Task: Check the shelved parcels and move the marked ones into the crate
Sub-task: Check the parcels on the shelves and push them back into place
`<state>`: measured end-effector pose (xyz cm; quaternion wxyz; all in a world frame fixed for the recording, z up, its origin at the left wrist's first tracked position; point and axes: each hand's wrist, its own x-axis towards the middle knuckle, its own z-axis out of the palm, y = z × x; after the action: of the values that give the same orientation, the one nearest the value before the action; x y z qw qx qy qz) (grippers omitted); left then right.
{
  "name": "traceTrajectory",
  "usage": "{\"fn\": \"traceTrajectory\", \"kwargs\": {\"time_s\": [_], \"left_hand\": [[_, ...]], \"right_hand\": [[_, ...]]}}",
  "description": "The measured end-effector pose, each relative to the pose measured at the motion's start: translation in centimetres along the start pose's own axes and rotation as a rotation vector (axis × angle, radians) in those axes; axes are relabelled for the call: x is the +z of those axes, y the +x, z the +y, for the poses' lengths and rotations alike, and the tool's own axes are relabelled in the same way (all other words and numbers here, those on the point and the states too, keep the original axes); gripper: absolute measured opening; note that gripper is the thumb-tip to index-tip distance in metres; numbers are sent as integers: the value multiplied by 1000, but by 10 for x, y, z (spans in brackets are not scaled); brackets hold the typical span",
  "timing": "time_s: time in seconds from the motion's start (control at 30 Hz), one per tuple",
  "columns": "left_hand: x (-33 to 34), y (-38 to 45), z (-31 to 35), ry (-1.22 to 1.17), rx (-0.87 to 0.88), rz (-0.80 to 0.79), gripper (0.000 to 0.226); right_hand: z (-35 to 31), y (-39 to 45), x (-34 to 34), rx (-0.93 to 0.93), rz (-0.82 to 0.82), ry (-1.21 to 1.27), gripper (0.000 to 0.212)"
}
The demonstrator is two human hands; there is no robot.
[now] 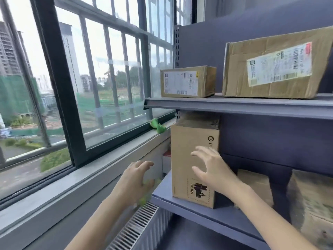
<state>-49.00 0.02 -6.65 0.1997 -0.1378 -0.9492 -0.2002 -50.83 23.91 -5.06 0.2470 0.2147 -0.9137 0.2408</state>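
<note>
up close, both hands reach toward a tall cardboard parcel (193, 159) that stands upright at the left end of the lower shelf (182, 206). the right hand (214, 168) is in front of the parcel's face with its fingers spread and lightly curved, holding nothing; whether the fingertips touch the cardboard cannot be told. the left hand (134, 181) is just left of the parcel, past the shelf's end, fingers spread and blurred, also holding nothing, with a smear of green beside it that is too blurred to name. the parcel's front bears a black printed figure low down and a small round mark near the top. on the upper shelf (234, 105) a small labelled parcel (187, 82) sits at the left end and a large labelled parcel (275, 65) sits to its right, the two apart. further brown parcels (310, 201) stand on the lower shelf to the right, partly hidden behind the right forearm. a barred window (86, 69) runs along the left, with a green object (158, 125) on its sill beside the shelf post, and a slatted radiator (138, 226) lies below.
</note>
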Motion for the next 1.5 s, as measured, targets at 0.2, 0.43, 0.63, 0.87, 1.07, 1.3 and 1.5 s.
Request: {"fn": "traceTrajectory", "kwargs": {"time_s": [0.2,0.43,0.63,0.87,1.07,1.3,1.5], "left_hand": [[0,57,-41,-108,132,25,47],[35,93,-55,-212,230,-17,45],[61,119,-58,-240,187,-30,44],[62,146,-41,-303,165,64,50],[66,166,-34,-404,144,94,42],[100,160,-44,-667,13,-113,34],[125,146,-58,-751,56,-290,28]], "right_hand": [[-18,26,17,53,69,-82,41],[-10,30,14,113,80,-241,42],[8,50,-3,107,181,-308,39],[50,45,-8,191,293,-227,51],[61,54,-3,182,310,-119,57],[57,84,1,234,260,-111,54],[66,80,12,228,371,-30,50]]}}
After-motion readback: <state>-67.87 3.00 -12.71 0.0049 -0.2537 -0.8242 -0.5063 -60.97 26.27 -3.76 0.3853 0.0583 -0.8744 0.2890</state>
